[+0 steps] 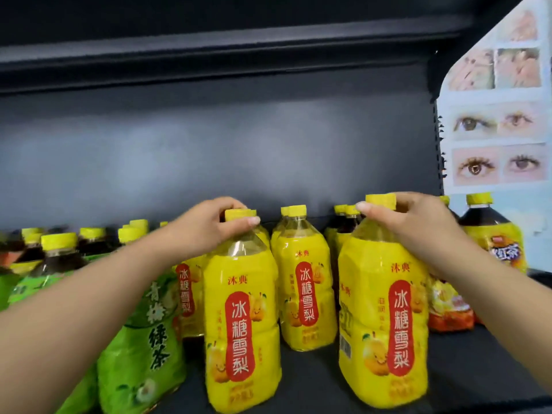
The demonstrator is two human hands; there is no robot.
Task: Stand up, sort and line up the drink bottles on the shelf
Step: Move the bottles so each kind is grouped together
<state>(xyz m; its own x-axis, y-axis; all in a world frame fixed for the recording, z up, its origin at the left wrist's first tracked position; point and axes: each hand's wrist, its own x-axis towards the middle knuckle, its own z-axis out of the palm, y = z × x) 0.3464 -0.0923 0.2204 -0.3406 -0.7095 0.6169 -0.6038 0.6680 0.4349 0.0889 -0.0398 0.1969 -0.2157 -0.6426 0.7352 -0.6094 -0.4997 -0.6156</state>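
Observation:
Several big drink bottles with yellow caps stand on a dark shelf [466, 369]. My left hand [206, 227] grips the neck and cap of a yellow pear-drink bottle [242, 324] at the front centre. My right hand [409, 225] holds the cap of a second yellow pear-drink bottle [385, 318] at the front right. Between them, further back, stands a third yellow bottle [304, 291]. Green-labelled tea bottles [146, 339] fill the left side under my left forearm. Orange-labelled black tea bottles [495, 240] stand at the right.
The shelf's dark back panel [239, 150] rises behind the bottles, and another shelf board [209, 55] hangs above. A poster with pictures of eyes [495, 115] covers the wall at the right. More dark-liquid bottles [56, 252] stand at the far left.

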